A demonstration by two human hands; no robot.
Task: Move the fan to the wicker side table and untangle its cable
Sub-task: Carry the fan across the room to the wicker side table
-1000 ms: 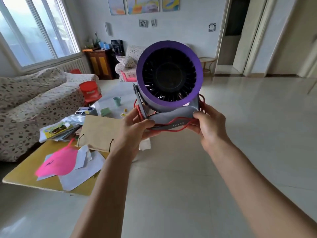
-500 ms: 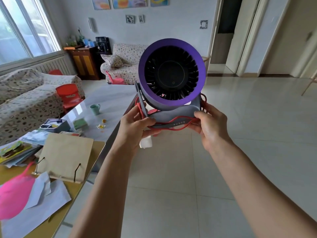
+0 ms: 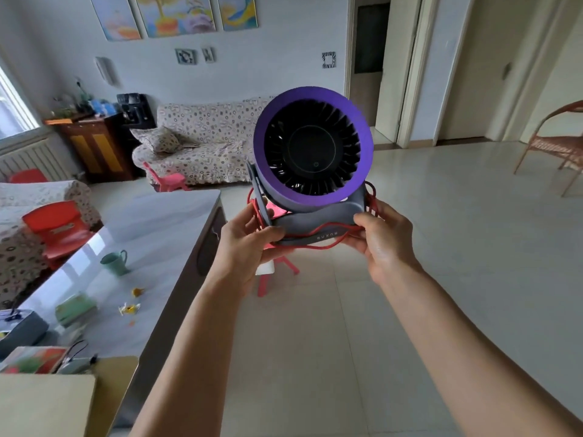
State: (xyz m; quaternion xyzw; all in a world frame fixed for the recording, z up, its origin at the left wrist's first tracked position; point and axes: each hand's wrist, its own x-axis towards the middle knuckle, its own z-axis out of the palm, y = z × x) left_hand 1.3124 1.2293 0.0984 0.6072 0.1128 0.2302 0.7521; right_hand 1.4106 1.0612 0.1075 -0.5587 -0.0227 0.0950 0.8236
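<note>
I hold a small fan up in front of me, above the tiled floor. It has a purple ring, black blades and a grey base. A red cable is wound around the base, and a white plug hangs under it. My left hand grips the left side of the base over the cable. The right end of the base rests in my right hand. The wicker side table is hidden behind the fan or out of view.
A long glossy table runs along my left with a green mug and small items. A patterned sofa stands at the far wall, a pink stool below the fan, a wicker chair at right. Open tiled floor stretches ahead.
My view has moved forward and swung right along the table; the yellow board with papers has slid out of frame. Both hands keep the same hold on the fan.
</note>
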